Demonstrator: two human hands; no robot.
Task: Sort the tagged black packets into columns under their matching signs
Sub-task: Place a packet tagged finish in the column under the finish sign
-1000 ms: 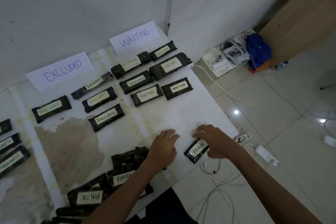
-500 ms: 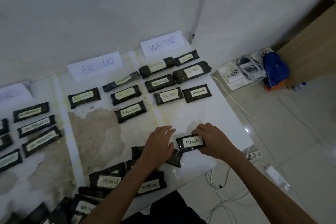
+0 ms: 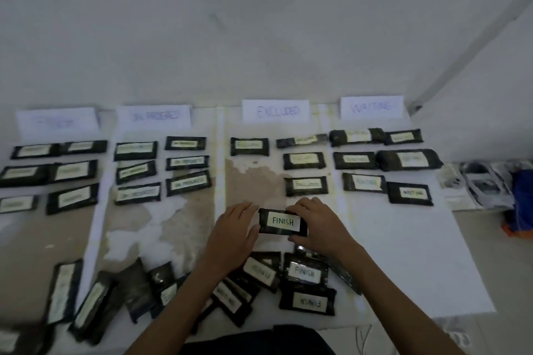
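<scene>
**Left hand (image 3: 233,235) and right hand (image 3: 320,228) pinch one FINISH packet (image 3: 283,221)**

Each hand curls thumb and fingers round one end of the packet, its label facing up. The packet sits between the hands, just in front of the nearest EXCLUDED packet (image 3: 306,186) and beyond the unsorted pile (image 3: 302,272) at the near edge of the desk (image 3: 403,253). Farther out, sorted packets lie in columns under four paper signs along the wall: a blurred sign (image 3: 57,122), IN PROGRESS (image 3: 154,116), EXCLUDED (image 3: 275,111) and WAITING (image 3: 371,107).
</scene>
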